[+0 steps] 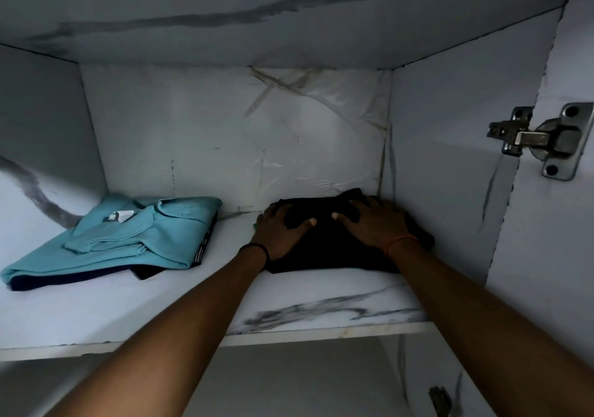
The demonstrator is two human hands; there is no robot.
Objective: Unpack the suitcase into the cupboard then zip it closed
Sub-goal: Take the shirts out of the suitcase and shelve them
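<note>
Cupboard [321, 313], two clothing piles, two hands pressing

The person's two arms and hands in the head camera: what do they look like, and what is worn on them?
Both forearms are bare, with no sleeves in view, and both hands are without gloves. The left hand has a thin black band around its wrist. The right hand has a thin orange thread band around its wrist. No rings or watch show.

A folded black garment [334, 249] is laid on the cupboard shelf [321, 313], right of a folded teal shirt [128, 239].
</note>
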